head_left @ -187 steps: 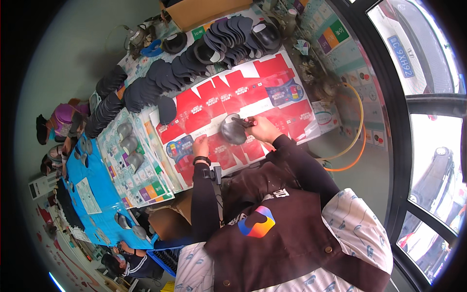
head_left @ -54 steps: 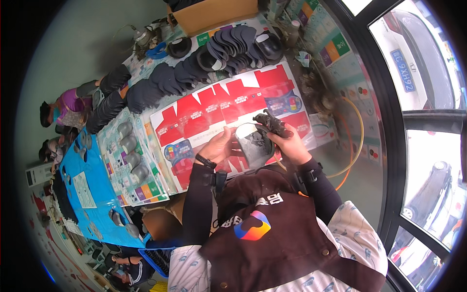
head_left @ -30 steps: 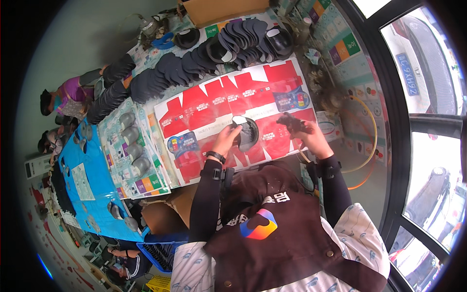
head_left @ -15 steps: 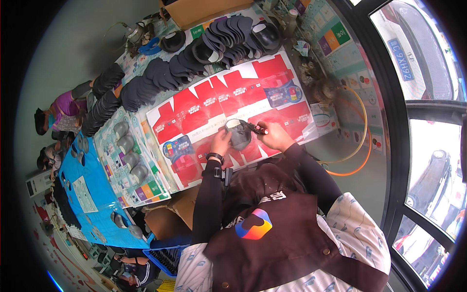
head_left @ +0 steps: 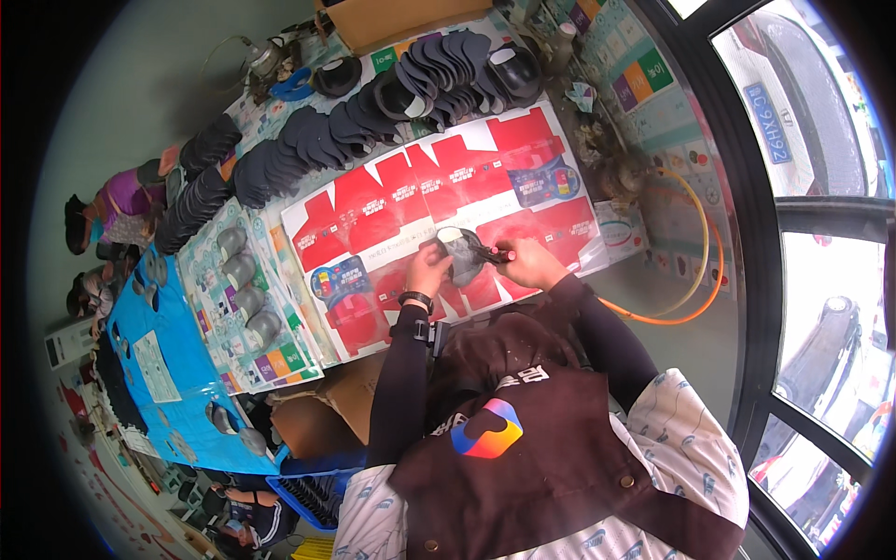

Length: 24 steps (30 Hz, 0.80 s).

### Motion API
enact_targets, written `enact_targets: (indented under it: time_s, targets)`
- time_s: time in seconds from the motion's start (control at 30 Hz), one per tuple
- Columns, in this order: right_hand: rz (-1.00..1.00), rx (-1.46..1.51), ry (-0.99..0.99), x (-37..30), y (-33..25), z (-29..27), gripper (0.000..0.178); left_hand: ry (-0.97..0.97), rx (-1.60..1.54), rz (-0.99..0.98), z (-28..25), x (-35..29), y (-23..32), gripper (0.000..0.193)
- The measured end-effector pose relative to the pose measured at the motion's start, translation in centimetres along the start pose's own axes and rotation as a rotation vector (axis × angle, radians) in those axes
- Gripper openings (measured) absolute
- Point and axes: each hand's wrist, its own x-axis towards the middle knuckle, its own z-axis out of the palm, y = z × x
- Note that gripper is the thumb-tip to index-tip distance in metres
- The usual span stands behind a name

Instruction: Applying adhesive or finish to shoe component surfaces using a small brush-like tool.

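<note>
Since 1 s ago, right hand (head_left: 534, 264) has brought the dark tool (head_left: 495, 254) in from the right, up to the grey-black cup piece (head_left: 464, 266). Right fingers wrapped around the tool; its front end overlaps the cup's right side, can't tell if touching. Left hand (head_left: 428, 269) grips the cup's left rim. Cup is over the red-and-white sheet (head_left: 401, 207), closer to its near edge. Overlapping dark pads (head_left: 313, 140) run along the sheet's far edge; grey shells (head_left: 250, 301) lie past its left edge
</note>
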Motion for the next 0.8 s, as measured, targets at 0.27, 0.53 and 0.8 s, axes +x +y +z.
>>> enact_targets:
  time_s: [0.27,0.53,0.8]
  targets:
    - [-0.053,-0.009,0.106,-0.3,0.2,-1.0,0.026,-0.010,0.024,0.050,0.0,0.1,-0.1,0.067]
    - [-0.018,0.097,0.097,-0.5,-0.1,-0.5,0.027,0.006,0.055,0.055,0.3,0.0,0.2,0.067]
    - [0.027,-0.003,0.021,-0.4,0.2,-1.4,0.029,0.026,0.067,0.032,0.6,-0.3,1.0,0.067]
